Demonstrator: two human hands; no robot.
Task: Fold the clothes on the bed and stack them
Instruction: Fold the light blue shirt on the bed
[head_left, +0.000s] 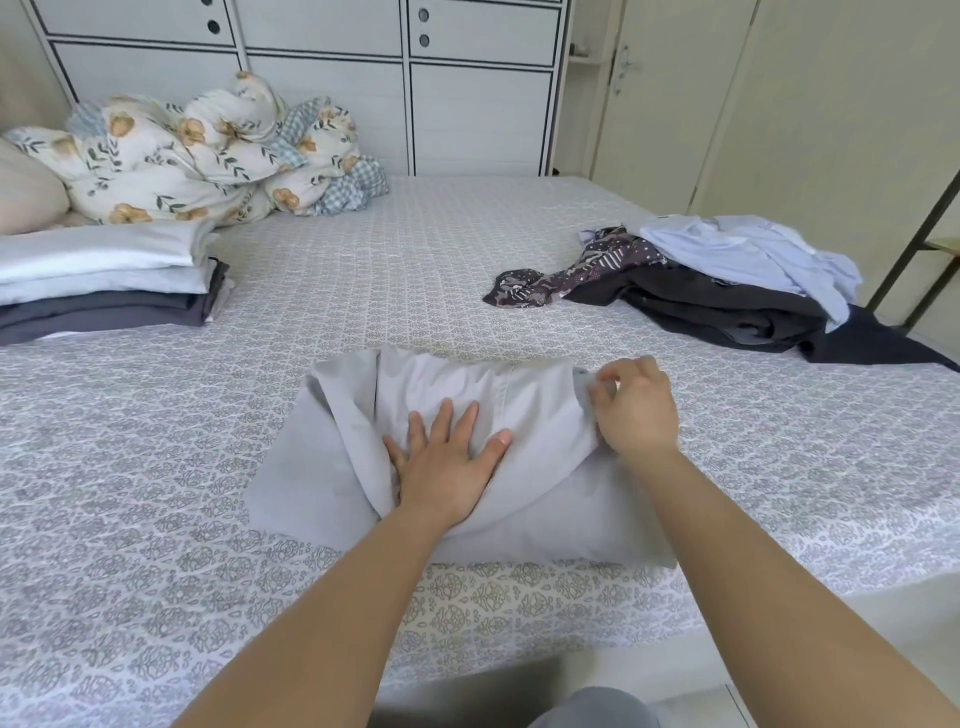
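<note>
Nearest the camera, both forearms reach forward over the bed (156, 467) to a light grey garment (519, 415) lying partly folded near the bed's front edge. The left hand (449, 457) lies flat on the middle of the garment, fingers spread and straight, palm pressing down. The right hand (634, 408) sits at the garment's right edge, fingers curled, pinching a fold of the cloth between thumb and fingertips. Beyond the garment to the left stands a stack of folded clothes (104, 280). Beyond it to the right lies a heap of unfolded clothes (717, 286). Farthest from the garment, at the back left, a floral quilt (197, 150) is bunched up.
</note>
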